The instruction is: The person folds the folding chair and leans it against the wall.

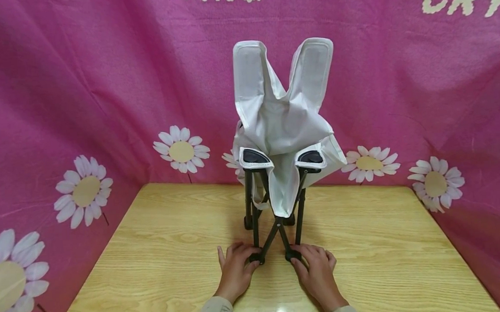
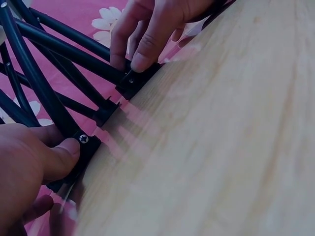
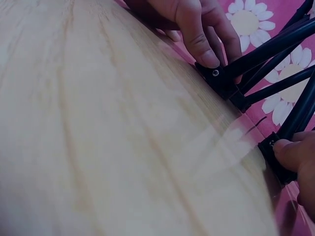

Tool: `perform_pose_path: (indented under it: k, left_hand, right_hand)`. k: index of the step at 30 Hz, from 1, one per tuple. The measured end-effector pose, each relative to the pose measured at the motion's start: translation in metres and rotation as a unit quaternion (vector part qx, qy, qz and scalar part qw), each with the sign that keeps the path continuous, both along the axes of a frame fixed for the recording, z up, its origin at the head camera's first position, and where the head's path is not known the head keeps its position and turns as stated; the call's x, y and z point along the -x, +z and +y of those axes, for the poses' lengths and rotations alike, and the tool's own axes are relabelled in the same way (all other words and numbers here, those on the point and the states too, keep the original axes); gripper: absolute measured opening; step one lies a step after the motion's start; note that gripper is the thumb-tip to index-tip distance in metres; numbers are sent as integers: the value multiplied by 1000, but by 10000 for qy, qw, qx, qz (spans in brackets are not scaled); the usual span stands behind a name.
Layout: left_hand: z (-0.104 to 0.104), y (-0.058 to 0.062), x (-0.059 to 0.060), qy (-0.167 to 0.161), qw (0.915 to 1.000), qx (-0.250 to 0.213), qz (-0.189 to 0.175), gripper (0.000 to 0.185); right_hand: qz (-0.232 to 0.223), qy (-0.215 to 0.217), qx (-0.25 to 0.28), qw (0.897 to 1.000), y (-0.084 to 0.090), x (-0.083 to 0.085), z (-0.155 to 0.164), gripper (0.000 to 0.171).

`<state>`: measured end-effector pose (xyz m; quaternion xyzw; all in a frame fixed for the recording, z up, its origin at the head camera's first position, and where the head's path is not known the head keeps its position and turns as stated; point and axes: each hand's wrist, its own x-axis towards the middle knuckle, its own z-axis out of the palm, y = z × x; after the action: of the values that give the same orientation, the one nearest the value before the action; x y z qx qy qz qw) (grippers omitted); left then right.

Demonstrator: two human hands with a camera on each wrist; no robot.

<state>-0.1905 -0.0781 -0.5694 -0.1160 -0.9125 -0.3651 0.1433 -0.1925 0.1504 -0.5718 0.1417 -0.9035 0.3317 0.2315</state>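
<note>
A folding camp chair [image 1: 284,125] with white fabric and black tube legs stands partly folded on the table [image 1: 153,257]. Two fabric flaps stick up at its top, and its seat sags between the crossed legs. My left hand [image 1: 235,272] pinches the near left foot [image 1: 256,258], thumb in front, fingers behind. On the other side my right hand [image 1: 319,272] grips the near right foot [image 1: 292,254] the same way. The left wrist view shows the left thumb [image 2: 68,148] pressed beside a screw on the foot. Both feet sit at the tabletop, a short gap apart.
Behind and beside the table hangs a pink cloth [image 1: 177,84] printed with white daisies and pale letters. The chair's rear feet [image 1: 248,222] stand farther back on the wood. Light glares off the table's near edge between the forearms.
</note>
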Motion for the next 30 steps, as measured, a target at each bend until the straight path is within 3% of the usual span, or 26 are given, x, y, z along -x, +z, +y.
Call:
perform_pose_path:
  k: [30]
  left_hand:
    - [6,0,9,270,9994,45,226,26]
  right_hand:
    - [29,-247,38,9997,-1,10,-5,27]
